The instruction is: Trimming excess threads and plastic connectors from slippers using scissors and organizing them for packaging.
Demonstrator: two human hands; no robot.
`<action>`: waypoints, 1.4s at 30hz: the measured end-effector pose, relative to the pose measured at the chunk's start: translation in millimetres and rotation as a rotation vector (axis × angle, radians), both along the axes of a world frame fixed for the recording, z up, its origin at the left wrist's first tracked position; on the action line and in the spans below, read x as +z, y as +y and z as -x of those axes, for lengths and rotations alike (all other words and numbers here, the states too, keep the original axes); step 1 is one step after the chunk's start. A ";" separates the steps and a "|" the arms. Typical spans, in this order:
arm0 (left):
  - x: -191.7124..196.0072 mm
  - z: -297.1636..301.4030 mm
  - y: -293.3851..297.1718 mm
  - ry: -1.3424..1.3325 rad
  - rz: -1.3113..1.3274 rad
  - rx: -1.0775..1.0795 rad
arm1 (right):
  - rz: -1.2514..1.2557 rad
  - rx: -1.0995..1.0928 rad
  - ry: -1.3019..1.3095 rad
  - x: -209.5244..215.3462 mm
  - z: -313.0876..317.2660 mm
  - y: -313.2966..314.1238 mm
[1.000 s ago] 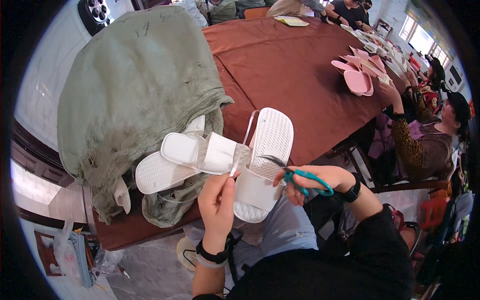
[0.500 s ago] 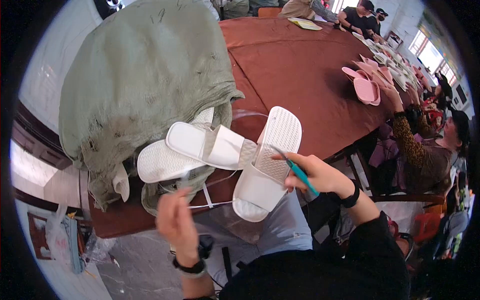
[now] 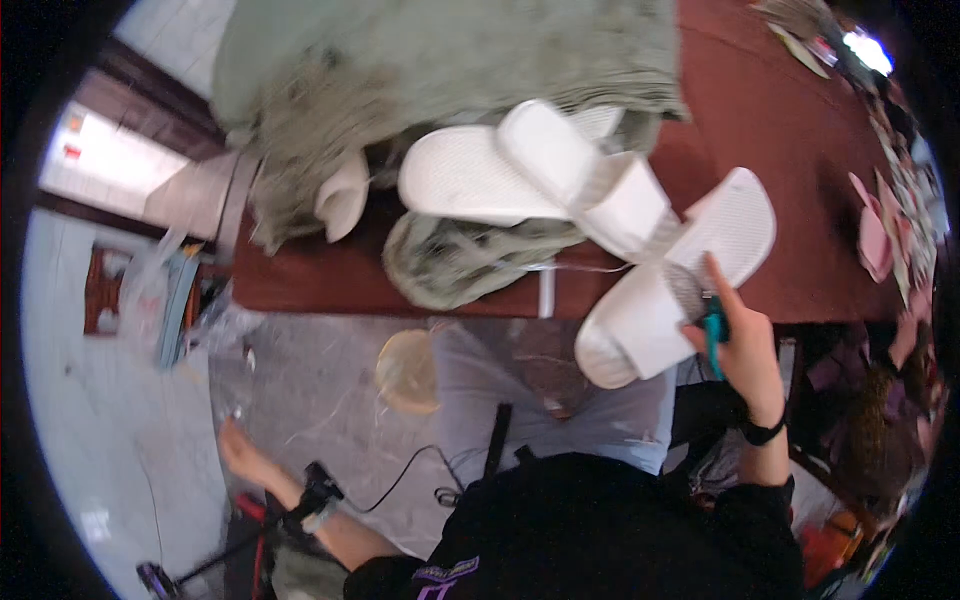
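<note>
My right hand [image 3: 745, 355] is closed round teal-handled snips [image 3: 714, 338], whose blades are hard to make out. Its index finger lies against a white slide sandal [image 3: 640, 325] that tilts over the table's front edge. Behind it, two more white slides, one with its strap [image 3: 630, 205] showing and one sole-like [image 3: 450, 175], overlap by the mouth of a green mesh sack [image 3: 450, 60]. A thin pale strand [image 3: 590, 268] runs across to the near slide. Down at the lower left, my left hand [image 3: 250, 460] reaches out over the floor; blur hides its fingers.
Another white slide [image 3: 343, 197] pokes out of the sack's left side. The table has a brown-red cover [image 3: 310, 290]. Pink slippers [image 3: 873, 230] and people line the far right. On the floor are a yellowish round object [image 3: 408, 372], a cable [image 3: 410, 460] and plastic bags [image 3: 145, 295].
My left hand has moved from beside the slides down and left, off the table. The view has swung downward and left. My right hand still grips the snips by the near slide.
</note>
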State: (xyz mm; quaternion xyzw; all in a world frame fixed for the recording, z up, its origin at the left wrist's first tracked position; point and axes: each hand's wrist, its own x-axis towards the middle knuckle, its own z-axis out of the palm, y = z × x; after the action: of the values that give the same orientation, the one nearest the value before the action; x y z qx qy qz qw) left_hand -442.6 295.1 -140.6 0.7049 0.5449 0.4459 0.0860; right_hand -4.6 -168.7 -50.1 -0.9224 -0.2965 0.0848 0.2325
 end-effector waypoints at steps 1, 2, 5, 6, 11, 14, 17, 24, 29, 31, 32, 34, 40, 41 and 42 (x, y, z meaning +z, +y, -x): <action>-19.2 2.9 1.2 0.068 0.126 -0.045 | -0.017 -0.007 -0.012 1.5 -0.1 -0.8; -37.9 -13.1 -8.6 -0.034 0.223 -0.130 | -0.025 -0.024 0.016 -0.1 -0.7 -2.4; -108.2 -25.4 -8.1 -0.199 0.570 -0.049 | -0.101 -0.020 0.058 -4.6 2.0 1.3; -126.1 -37.9 -13.4 -0.290 0.729 -0.028 | -0.089 -0.043 0.090 -6.5 3.8 3.9; -193.4 -66.4 -14.4 -0.200 0.753 -0.214 | -0.116 -0.057 0.115 -9.4 6.0 5.8; -216.6 -74.9 -19.4 -0.080 0.771 -0.259 | -0.117 -0.073 0.125 -7.8 6.2 6.0; -230.3 -83.4 -23.1 0.096 0.766 -0.324 | -0.133 -0.036 0.106 -5.6 5.2 9.7; -33.2 -200.6 -165.2 -0.229 1.417 -1.185 | -0.086 -0.032 0.096 -6.7 -3.3 -2.7; -7.0 -276.5 -257.0 -0.627 1.732 -1.281 | -0.053 0.087 0.067 -3.4 -9.5 -13.3; -3.7 -292.4 -270.2 -0.543 1.664 -1.267 | -0.011 0.101 0.120 8.5 -27.1 -22.3; -0.5 -299.4 -275.5 -0.469 1.594 -1.231 | -0.166 0.097 0.074 7.0 -41.7 -34.6; -0.2 -304.4 -283.7 -0.486 1.549 -1.257 | -0.386 -0.042 -0.070 3.4 -78.7 -52.9; 6.8 -301.3 -286.8 -0.539 1.536 -1.198 | -0.535 -0.094 0.237 -30.9 -190.2 -66.7; 8.9 -300.0 -287.8 -0.582 1.574 -1.149 | -0.539 -0.087 0.236 -33.2 -189.9 -62.4; 11.6 -299.2 -289.6 -0.585 1.568 -1.151 | -0.564 -0.050 0.298 -37.0 -187.4 -58.2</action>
State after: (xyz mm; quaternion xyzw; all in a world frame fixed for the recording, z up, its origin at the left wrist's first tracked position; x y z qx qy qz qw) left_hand -143.3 5.6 -129.1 0.4685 0.2195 0.0088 0.8557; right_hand 182.7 -226.9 -87.1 -0.8061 -0.2481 0.1279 0.5218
